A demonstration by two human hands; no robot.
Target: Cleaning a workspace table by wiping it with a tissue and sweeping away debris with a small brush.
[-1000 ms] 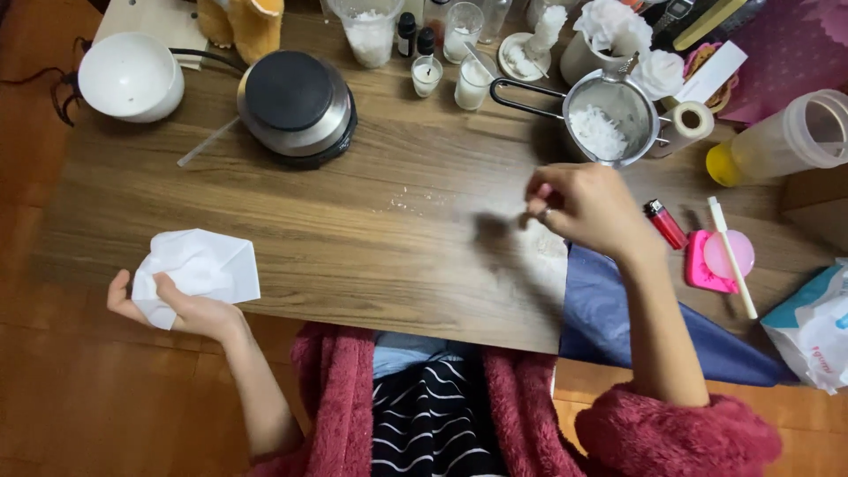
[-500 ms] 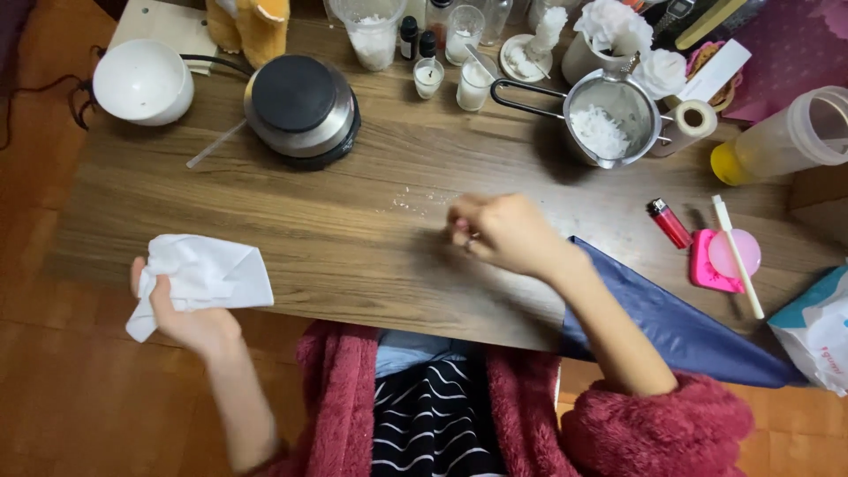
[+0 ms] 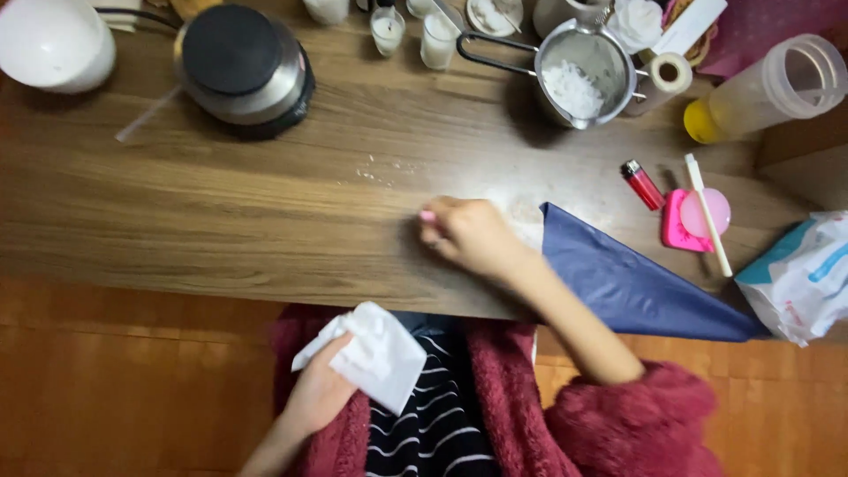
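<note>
Pressing down near the tabletop's (image 3: 221,221) front edge, my right hand (image 3: 473,237) lies curled, fingertips pinched on the wood; whether it grips anything I can't quite tell. White crumbs (image 3: 382,170) lie scattered just beyond it, up and to its left, so this hand is far the nearer one. My left hand (image 3: 322,389) sits below the edge, over my lap, clutching a crumpled white tissue (image 3: 371,353). A dark blue sheet (image 3: 632,283) touches my right wrist, its long edge running away rightward.
</note>
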